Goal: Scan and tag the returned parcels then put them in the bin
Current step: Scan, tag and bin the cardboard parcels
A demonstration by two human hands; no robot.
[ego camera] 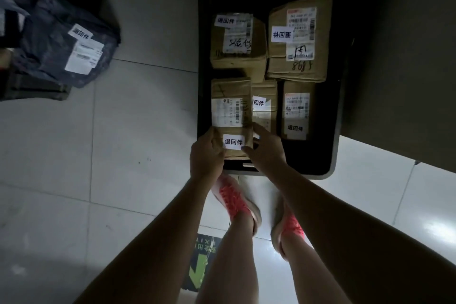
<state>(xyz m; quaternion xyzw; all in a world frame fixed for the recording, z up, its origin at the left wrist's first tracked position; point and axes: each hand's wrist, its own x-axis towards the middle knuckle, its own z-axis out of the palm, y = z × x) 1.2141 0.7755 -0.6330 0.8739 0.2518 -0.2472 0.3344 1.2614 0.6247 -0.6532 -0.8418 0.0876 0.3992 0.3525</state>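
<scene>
Cardboard parcel (231, 106), hands gripping its near end, left hand (206, 154), right hand (267, 153), near-left corner of black bin (323, 155)

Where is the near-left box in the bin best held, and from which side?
Likely grip the near-left box at its near end, from the person's side, a hand on each long edge, as the left hand and right hand do; the neighbouring box crowds its right flank.

Five brown cardboard parcels (238, 42) sit in one black plastic bin (330, 155). Each bears one white rectangular paper tag (234, 142), and a sixth tag is on the one dark grey plastic mailer bag (56, 57). There are two hands, the left hand (206, 153) and the right hand (267, 153), two pink shoes (234, 198) and one green floor sticker (203, 264).
</scene>
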